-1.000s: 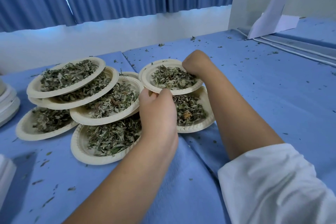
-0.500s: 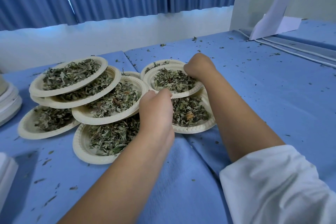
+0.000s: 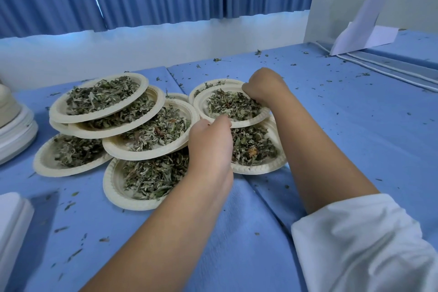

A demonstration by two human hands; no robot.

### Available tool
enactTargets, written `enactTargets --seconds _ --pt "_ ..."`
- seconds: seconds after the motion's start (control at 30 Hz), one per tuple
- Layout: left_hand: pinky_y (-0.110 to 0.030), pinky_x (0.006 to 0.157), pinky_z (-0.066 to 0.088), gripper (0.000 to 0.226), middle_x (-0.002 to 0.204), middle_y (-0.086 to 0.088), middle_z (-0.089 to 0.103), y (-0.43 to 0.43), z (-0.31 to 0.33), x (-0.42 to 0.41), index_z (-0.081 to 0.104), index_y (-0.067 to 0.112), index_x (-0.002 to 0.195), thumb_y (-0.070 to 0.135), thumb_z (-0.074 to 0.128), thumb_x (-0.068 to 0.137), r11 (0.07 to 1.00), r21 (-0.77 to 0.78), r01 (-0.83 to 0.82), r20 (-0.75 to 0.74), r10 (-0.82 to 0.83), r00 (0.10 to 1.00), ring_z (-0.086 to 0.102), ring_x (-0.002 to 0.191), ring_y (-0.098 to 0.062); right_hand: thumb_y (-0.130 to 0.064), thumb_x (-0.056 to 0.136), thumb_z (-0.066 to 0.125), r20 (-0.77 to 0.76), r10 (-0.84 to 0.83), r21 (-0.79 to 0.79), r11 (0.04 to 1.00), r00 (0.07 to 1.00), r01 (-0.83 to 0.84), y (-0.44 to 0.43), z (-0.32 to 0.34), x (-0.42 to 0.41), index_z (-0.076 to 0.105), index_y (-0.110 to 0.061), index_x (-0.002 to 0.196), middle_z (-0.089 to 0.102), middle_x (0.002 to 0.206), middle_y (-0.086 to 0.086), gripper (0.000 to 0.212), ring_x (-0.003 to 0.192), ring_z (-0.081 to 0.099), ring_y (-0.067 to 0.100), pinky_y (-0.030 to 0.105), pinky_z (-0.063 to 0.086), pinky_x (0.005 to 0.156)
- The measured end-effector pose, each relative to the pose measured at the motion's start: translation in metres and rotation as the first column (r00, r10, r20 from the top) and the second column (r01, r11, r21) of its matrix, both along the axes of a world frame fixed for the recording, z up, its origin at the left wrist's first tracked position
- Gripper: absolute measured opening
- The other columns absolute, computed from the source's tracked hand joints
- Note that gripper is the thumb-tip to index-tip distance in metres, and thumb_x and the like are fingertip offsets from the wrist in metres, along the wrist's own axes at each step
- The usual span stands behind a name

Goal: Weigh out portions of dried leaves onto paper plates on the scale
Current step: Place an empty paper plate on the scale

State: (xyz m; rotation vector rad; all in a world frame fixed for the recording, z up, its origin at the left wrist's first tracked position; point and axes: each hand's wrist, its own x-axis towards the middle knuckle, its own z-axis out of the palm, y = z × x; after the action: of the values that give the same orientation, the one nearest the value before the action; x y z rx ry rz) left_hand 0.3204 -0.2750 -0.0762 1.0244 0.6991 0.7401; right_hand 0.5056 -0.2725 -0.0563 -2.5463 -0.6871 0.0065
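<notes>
Both hands are gripping one loaded paper plate near the middle of the table. The left hand is pinching its near rim with curled fingers, and the right hand is clamping its far right rim. The plate is carrying a portion of dried leaves and is overlapping two loaded plates beneath and behind it; whether it is resting on them cannot be told.

At least eight further filled plates are lying overlapped toward the left, so the task is judged well advanced. A stack of unfilled plates is waiting at the left edge, suggesting portions remain. No scale is identifiable; a white block at the near left corner is showing too little to name.
</notes>
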Motion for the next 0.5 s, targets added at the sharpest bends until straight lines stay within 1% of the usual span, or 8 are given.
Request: enactTargets --seconds 0.07,0.13,0.2,0.27,0.3,0.37,0.43,0.5 --pt "-0.010 0.052 0.036 0.009 0.065 0.005 0.036 -0.001 0.000 -0.003 0.049 0.013 0.088 0.005 0.052 0.086 1.000 0.005 0.011 -0.004 -0.011 1.000 0.036 0.053 -0.003 -0.009 0.081 0.045 0.019 -0.004 0.014 1.000 1.000 0.004 -0.001 0.005 -0.003 0.022 -0.017 0.059 0.023 0.058 0.001 0.033 0.055 0.023 0.021 0.025 0.017 0.048" --pt "-0.013 0.055 0.035 0.011 0.065 0.005 0.033 -0.003 -0.001 -0.007 0.046 0.014 0.087 0.003 0.050 0.086 1.000 0.010 0.016 -0.006 -0.016 1.000 0.034 0.056 -0.004 -0.013 0.084 0.046 0.034 -0.002 0.025 1.000 0.999 0.001 -0.001 0.011 -0.008 0.029 -0.016 0.060 0.030 0.061 0.004 0.030 0.069 0.033 0.025 0.027 0.022 0.048" --pt "-0.014 0.058 0.033 0.012 0.064 0.005 0.032 -0.006 -0.001 -0.013 0.046 0.014 0.084 0.003 0.049 0.086 1.000 0.012 0.025 -0.002 -0.025 1.000 0.033 0.057 -0.005 -0.017 0.087 0.047 0.055 0.011 0.042 0.999 0.998 -0.014 -0.001 0.018 -0.015 0.033 -0.014 0.062 0.034 0.063 0.005 0.029 0.078 0.036 0.026 0.027 0.024 0.049" --pt "-0.014 0.059 0.034 0.016 0.059 0.008 0.033 -0.009 -0.001 -0.021 0.045 0.012 0.075 0.002 0.048 0.086 0.999 0.019 0.048 -0.003 -0.048 0.999 0.033 0.054 -0.003 -0.019 0.087 0.047 0.076 0.029 0.065 0.997 0.997 -0.034 0.000 0.024 -0.026 0.036 -0.014 0.063 0.036 0.062 0.005 0.027 0.073 0.036 0.026 0.027 0.025 0.050" --pt "-0.014 0.059 0.035 0.023 0.055 0.011 0.033 -0.009 -0.001 -0.025 0.043 0.015 0.068 0.001 0.047 0.086 0.998 0.026 0.058 -0.003 -0.058 0.998 0.032 0.051 -0.001 -0.021 0.088 0.048 0.086 0.043 0.079 0.996 0.995 -0.050 0.002 0.028 -0.033 0.042 -0.012 0.066 0.041 0.064 0.005 0.024 0.072 0.039 0.027 0.027 0.029 0.051" --pt "-0.014 0.058 0.033 0.031 0.054 0.015 0.036 -0.009 -0.001 -0.032 0.044 0.022 0.064 0.000 0.047 0.086 0.998 0.021 0.053 0.004 -0.053 0.999 0.034 0.053 0.001 -0.025 0.090 0.050 0.109 0.078 0.107 0.990 0.991 -0.090 0.005 0.034 -0.048 0.061 -0.009 0.086 0.058 0.078 0.006 0.020 0.085 0.051 0.031 0.029 0.042 0.063" --pt "-0.015 0.062 0.032 0.036 0.055 0.017 0.045 -0.006 0.001 -0.038 0.047 0.025 0.063 -0.001 0.047 0.087 0.999 0.008 0.037 0.033 -0.037 0.999 0.040 0.060 0.001 -0.028 0.090 0.051 0.143 0.092 0.132 0.985 0.985 -0.112 0.007 0.037 -0.065 0.065 -0.011 0.106 0.065 0.093 0.007 0.027 0.099 0.055 0.032 0.032 0.047 0.073" --pt "-0.015 0.068 0.038 0.034 0.057 0.019 0.059 -0.002 0.007 -0.044 0.055 0.022 0.067 -0.002 0.047 0.089 0.999 -0.021 0.031 0.083 -0.029 0.996 0.054 0.070 -0.001 -0.028 0.090 0.051 0.187 0.120 0.127 0.981 0.975 -0.145 0.012 0.038 -0.084 0.066 -0.011 0.109 0.065 0.100 0.006 0.029 0.103 0.055 0.031 0.033 0.047 0.075"
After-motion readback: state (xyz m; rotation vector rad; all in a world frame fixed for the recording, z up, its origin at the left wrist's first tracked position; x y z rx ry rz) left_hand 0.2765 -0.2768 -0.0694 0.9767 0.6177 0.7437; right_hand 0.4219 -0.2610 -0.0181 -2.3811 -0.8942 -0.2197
